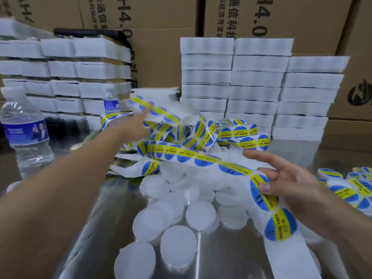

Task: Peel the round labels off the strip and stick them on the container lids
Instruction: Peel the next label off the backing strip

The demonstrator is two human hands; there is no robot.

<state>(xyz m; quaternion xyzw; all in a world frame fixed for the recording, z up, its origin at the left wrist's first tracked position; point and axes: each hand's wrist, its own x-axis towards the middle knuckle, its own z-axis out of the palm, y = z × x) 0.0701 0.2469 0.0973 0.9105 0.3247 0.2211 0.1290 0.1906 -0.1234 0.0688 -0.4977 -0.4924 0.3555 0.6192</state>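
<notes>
- The strip [203, 158] of round blue-and-yellow labels [279, 224] runs from a tangled heap at mid-counter out to the right. It crosses above the lids, so a label can probably be peeled right over its target.
- The right grip [298, 190] pinches the strip, with the thumb on a label's face and the fingers behind the backing. The free end hangs down below it, and this hold looks meant to steady the strip for peeling.
- The left grip [136, 123] reaches far forward into the heap with a loop of strip over it. It is blurred, so whether it is wide or narrow cannot be told; it is likely there to free slack.
- Bare white lids [201, 214] lie clustered face-up on the steel counter [241, 248], just beneath the strip and within easy reach.
- The done lids [346, 190], already labelled, sit apart at the right edge, kept clear of the bare ones.
- A bottle [26, 135] stands at the left, and foam stacks [257, 81] and boxes [161, 21] line the back.
</notes>
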